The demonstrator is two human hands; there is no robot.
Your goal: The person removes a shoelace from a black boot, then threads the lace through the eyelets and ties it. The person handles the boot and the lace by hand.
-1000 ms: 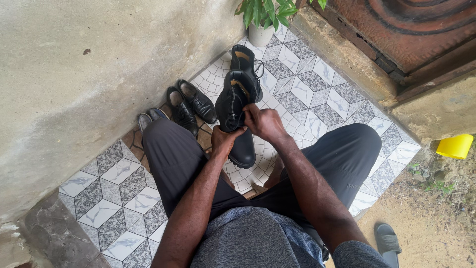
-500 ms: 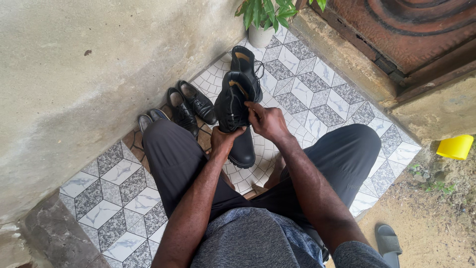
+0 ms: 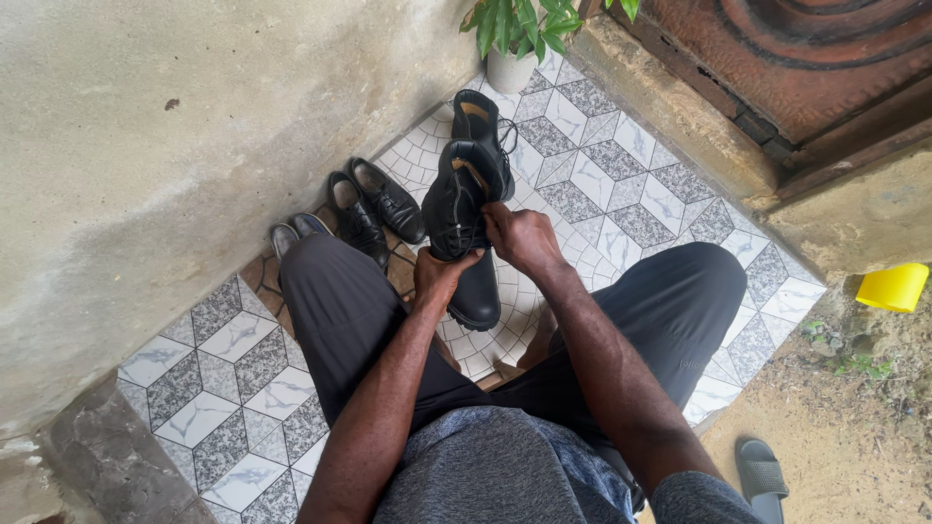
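I sit on a tiled floor (image 3: pixel 621 184) with my knees apart. Between them I hold a black lace-up boot (image 3: pixel 462 233) up off the tiles, toe pointing toward me. My left hand (image 3: pixel 439 274) grips it from below near the tongue. At the boot's laces, my right hand (image 3: pixel 521 239) pinches them with the fingertips. A second black boot (image 3: pixel 480 120) stands on the tiles just beyond it.
A pair of black dress shoes (image 3: pixel 374 209) lies by the plastered wall (image 3: pixel 146 146) at the left. A potted green plant (image 3: pixel 513 39) stands at the far end. A yellow container (image 3: pixel 891 286) and a grey sandal (image 3: pixel 759 474) lie on the dirt at the right.
My right hand has shifted slightly along the laces, fingers moving up and back down. The boot and my left hand stay almost still.
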